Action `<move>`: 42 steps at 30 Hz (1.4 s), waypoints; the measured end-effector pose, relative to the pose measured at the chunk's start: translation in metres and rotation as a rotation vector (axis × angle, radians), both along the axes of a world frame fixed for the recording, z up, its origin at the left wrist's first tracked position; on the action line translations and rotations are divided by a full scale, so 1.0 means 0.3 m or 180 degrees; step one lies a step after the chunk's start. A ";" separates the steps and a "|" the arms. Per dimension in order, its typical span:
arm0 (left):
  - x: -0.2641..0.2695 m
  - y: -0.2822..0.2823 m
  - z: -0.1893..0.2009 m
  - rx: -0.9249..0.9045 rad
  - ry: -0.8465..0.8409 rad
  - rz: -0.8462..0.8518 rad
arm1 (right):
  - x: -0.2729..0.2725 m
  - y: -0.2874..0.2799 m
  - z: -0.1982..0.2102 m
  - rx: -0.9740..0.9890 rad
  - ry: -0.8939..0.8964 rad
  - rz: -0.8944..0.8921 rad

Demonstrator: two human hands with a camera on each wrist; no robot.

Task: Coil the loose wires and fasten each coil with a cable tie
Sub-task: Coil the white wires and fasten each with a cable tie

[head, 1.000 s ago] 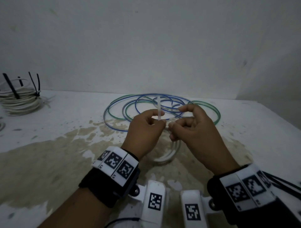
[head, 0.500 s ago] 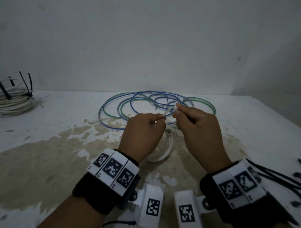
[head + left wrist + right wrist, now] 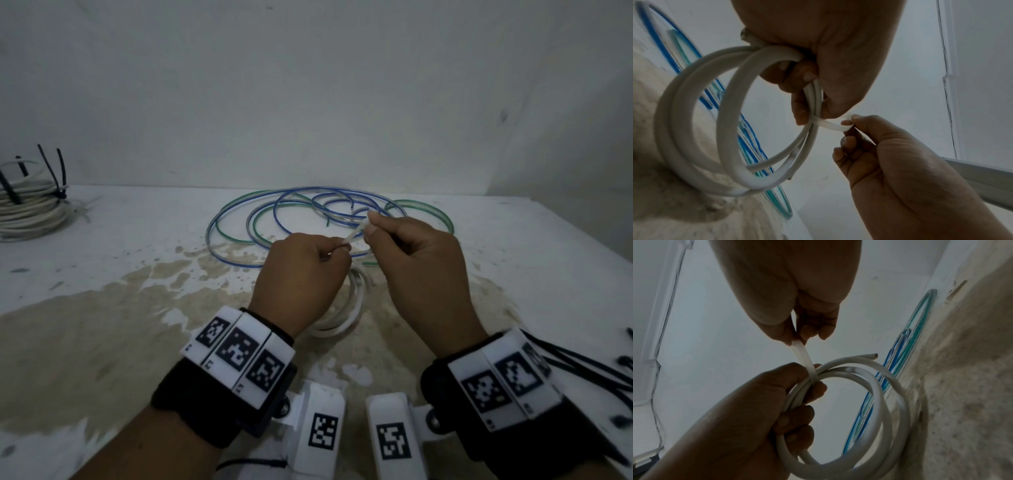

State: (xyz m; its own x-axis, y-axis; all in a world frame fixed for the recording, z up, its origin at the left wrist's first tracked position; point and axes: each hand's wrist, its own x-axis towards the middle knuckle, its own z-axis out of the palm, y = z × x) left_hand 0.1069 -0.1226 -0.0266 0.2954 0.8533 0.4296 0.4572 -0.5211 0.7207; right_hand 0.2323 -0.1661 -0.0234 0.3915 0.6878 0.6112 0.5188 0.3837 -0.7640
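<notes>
My left hand grips a small coil of white wire above the table, fingers curled round its strands. A white cable tie wraps the strands at that grip. My right hand pinches the tie's free end between thumb and forefinger, up and right of the left hand. In the left wrist view the tie runs from the coil to the right hand's fingertips. The right wrist view shows the tie taut between both hands, with the coil hanging below.
Loose blue and green wires lie in wide loops on the white table behind my hands. Tied white coils with black ties are stacked at the far left. Black cable ties lie at the right edge. A wall rises behind.
The tie's free end stood upright between the hands; now it slants up to the right. My right hand has drawn it away from the left hand, which keeps hold of the coil.
</notes>
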 end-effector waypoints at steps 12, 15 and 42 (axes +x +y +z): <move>-0.010 0.014 -0.015 0.0284 0.0190 -0.0091 | 0.029 -0.016 0.016 -0.0724 0.0469 0.0722; -0.010 0.018 -0.020 0.0594 0.0212 -0.0204 | 0.027 -0.012 0.012 -0.0918 0.0852 0.0889; -0.012 0.025 -0.028 0.1137 0.0407 -0.0557 | 0.016 -0.018 -0.002 -0.0673 0.0458 0.0718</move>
